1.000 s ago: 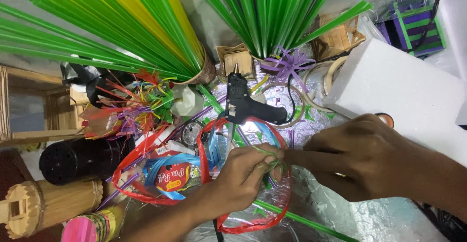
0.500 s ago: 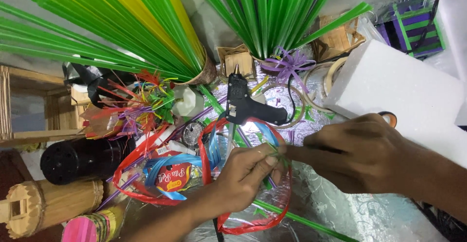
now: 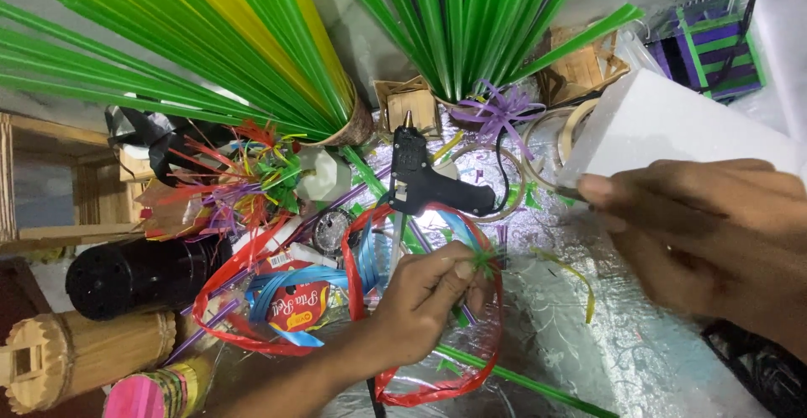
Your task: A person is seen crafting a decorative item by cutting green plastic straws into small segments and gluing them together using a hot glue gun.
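Observation:
My left hand [image 3: 424, 296] comes in from the bottom and pinches a small green frayed straw piece [image 3: 484, 261] between thumb and fingertips, above red and blue plastic ribbon loops [image 3: 357, 271]. My right hand [image 3: 706, 233] is off to the right, apart from the piece, in front of a white foam block [image 3: 672, 128]. Its fingers lie close together and blurred, with a thin dark tip at the fingertips; what it is cannot be made out. A black glue gun [image 3: 420, 178] lies just beyond the left hand.
Fans of green and yellow straws [image 3: 210, 39] stand in holders at the back. A yellow-green strip [image 3: 576, 273] lies on the silver foil sheet [image 3: 588, 342]. Tape rings [image 3: 551, 145], a black cylinder [image 3: 139, 275], a wooden stick tower [image 3: 80, 355] and a wooden box [image 3: 50, 178] crowd the surface.
My right hand has let go of the green piece and pulled away to the right and upward. My left hand keeps holding the piece in nearly the same place.

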